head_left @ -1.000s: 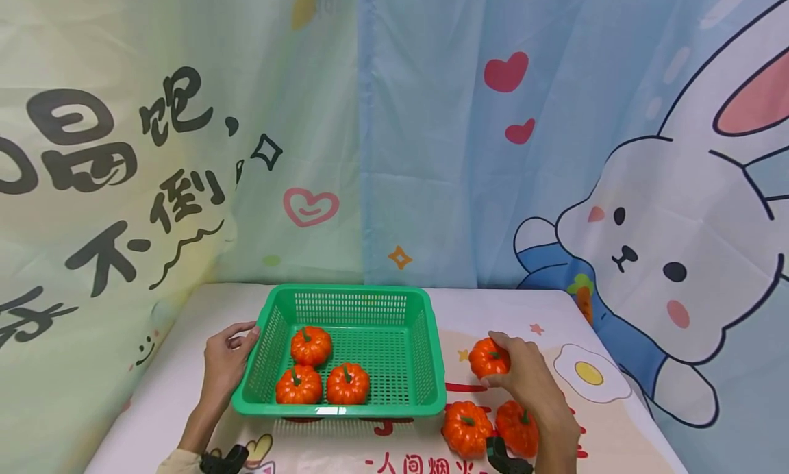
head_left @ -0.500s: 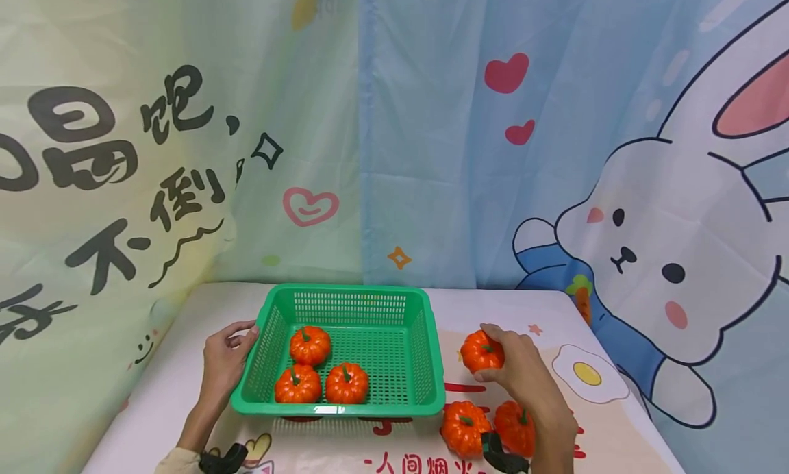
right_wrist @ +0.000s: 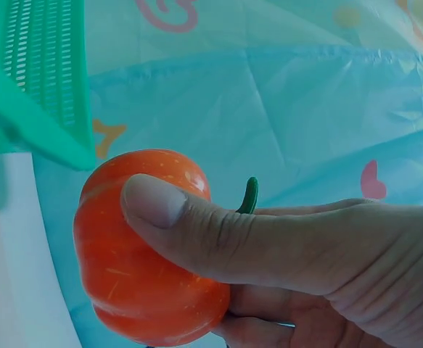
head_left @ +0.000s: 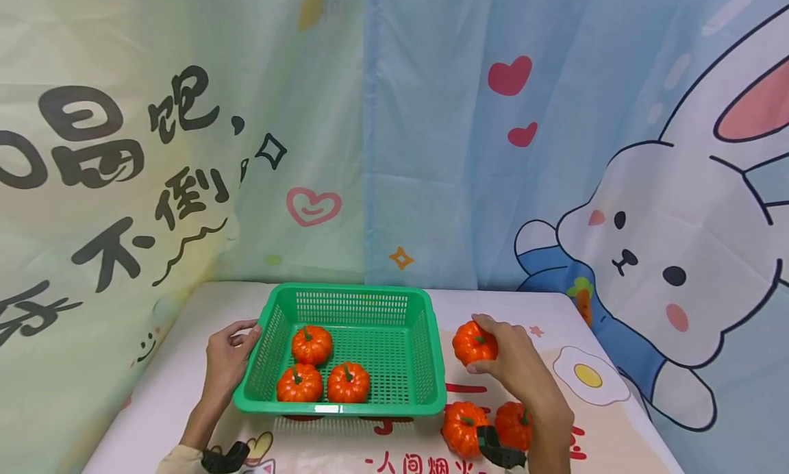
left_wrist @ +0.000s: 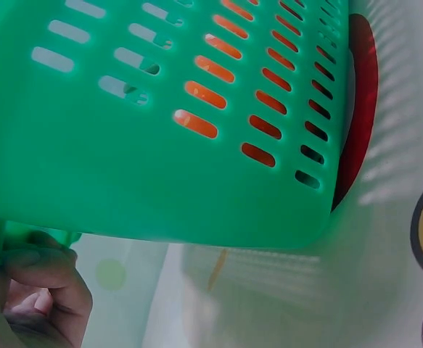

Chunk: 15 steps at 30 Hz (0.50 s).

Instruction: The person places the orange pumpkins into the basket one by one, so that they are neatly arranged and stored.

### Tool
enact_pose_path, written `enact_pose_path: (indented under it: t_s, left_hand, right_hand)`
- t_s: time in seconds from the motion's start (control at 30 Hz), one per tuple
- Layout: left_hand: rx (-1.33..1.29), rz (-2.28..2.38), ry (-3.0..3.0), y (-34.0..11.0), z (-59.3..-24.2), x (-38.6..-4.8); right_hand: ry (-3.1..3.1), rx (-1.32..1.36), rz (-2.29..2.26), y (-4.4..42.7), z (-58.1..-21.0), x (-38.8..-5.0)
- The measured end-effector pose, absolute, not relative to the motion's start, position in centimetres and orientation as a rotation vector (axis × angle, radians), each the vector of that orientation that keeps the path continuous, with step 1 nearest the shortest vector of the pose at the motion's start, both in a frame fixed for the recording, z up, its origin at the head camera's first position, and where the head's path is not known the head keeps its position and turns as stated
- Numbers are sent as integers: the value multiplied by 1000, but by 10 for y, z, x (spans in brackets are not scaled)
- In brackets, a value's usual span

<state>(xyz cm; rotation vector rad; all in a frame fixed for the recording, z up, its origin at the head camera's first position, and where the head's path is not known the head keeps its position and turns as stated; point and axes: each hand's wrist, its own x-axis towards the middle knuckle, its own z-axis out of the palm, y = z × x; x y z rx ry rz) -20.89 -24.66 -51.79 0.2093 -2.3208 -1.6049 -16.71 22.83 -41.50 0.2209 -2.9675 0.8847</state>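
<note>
My right hand [head_left: 519, 362] grips a small orange pumpkin [head_left: 472, 344] with a green stem, held above the table just right of the green plastic basket [head_left: 394, 354]. In the right wrist view the thumb presses across the pumpkin's side [right_wrist: 146, 283], the other fingers behind it. At the basket's left rim my left hand [head_left: 225, 359] pinches the edge; the left wrist view has its curled fingers [left_wrist: 51, 279] at the rim. Inside the basket lie three similar pumpkins [head_left: 311, 344], grouped toward its left and front.
Two more pumpkins [head_left: 465, 427] sit on the printed tablecloth [head_left: 592, 419] below my right forearm, one partly behind the wrist strap [head_left: 499, 450]. A patterned curtain [head_left: 425, 186] hangs behind the table's far edge.
My right hand has carried the pumpkin up and left, closer to the basket's right side. The left hand stays at the left rim, and the basket has not visibly shifted.
</note>
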Motion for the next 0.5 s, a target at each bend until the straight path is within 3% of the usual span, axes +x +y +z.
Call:
enact_pose_path:
  t_s: [0.5]
  left_hand:
    - [202,-1595,-2324,-247,-519,-209]
  right_hand:
    - [-2956,341,911,205,-407,-178]
